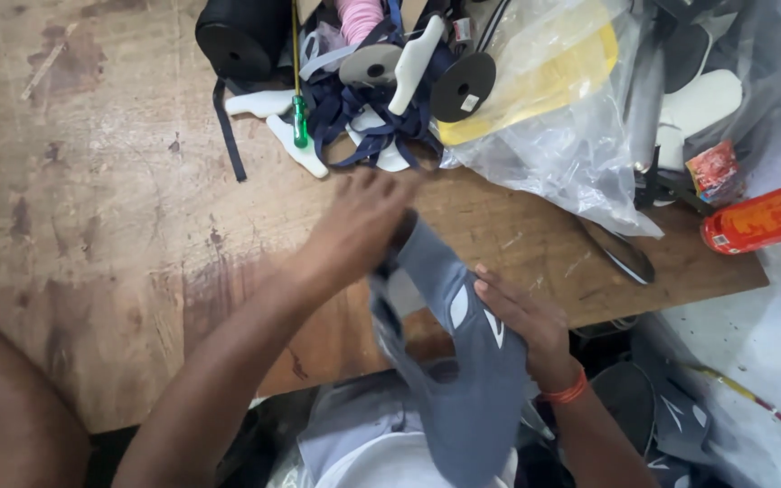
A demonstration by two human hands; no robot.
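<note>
Grey shoe upper (476, 380) nearest the lens, hanging over the table edge, white cut-outs on its side. Right hand (522, 325): fingers laid flat along the upper's right side, thumb hidden, grip not discernible. Left hand (363, 226): fingers curled closed over the upper's top end, above the wooden table (119, 208). Beyond: tangle of blue straps (363, 117), green screwdriver (300, 122), clear plastic bag (571, 136), orange bottle (766, 217) at right.
</note>
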